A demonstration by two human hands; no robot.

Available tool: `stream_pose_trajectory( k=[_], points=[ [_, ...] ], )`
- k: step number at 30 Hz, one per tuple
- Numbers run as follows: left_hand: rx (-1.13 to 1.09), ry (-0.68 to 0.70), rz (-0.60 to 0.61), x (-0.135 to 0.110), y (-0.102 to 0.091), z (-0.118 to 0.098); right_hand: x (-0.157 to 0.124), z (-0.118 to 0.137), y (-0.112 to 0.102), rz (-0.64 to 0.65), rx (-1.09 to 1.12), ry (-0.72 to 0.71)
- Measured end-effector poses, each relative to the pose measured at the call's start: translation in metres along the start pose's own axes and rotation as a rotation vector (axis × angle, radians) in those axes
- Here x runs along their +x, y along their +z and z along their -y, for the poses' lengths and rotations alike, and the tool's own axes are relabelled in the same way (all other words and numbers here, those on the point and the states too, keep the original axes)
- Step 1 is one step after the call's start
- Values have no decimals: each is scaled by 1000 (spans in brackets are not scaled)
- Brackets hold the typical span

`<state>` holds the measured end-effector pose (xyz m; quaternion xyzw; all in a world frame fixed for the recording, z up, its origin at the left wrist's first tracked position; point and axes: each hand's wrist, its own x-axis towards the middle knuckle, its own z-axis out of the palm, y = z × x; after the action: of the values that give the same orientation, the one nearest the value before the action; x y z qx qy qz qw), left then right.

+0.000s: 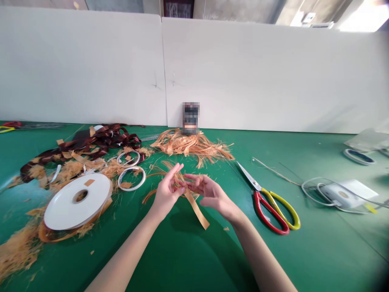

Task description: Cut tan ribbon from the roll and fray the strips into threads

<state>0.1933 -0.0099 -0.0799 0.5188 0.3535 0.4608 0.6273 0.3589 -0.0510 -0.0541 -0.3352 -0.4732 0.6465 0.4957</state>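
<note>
Between my hands is a short strip of orange ribbon, frayed into loose threads at its far end and flat at the end hanging toward me. My left hand pinches it between thumb and fingers, with the index finger stretched upward. Bent fingers of my right hand meet the ribbon from the other side, around its threads, while that thumb stays apart. The exact right-hand grip is partly hidden. Just beyond lies a pile of frayed orange ribbon pieces. Scissors with one red and one yellow handle rest open at the right.
At left sit a white ribbon spool, two tape rings, tangled brown ribbon and fluffy orange threads. A white device with a cable lies right on the green table. A white panel closes the back.
</note>
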Motion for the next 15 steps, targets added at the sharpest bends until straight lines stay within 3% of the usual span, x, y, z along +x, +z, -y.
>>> stream_pose_trajectory(
  k=[4, 9, 15],
  points=[
    [21, 26, -17, 1, -1, -1, 2, -13, -5, -110, -353, 81],
    [33, 17, -10, 1, 0, 0, 7, -13, -10, -244, -330, 57],
    [32, 7, 15, 1, 0, 2, 8, -11, -14, -308, -321, 13]
  ],
)
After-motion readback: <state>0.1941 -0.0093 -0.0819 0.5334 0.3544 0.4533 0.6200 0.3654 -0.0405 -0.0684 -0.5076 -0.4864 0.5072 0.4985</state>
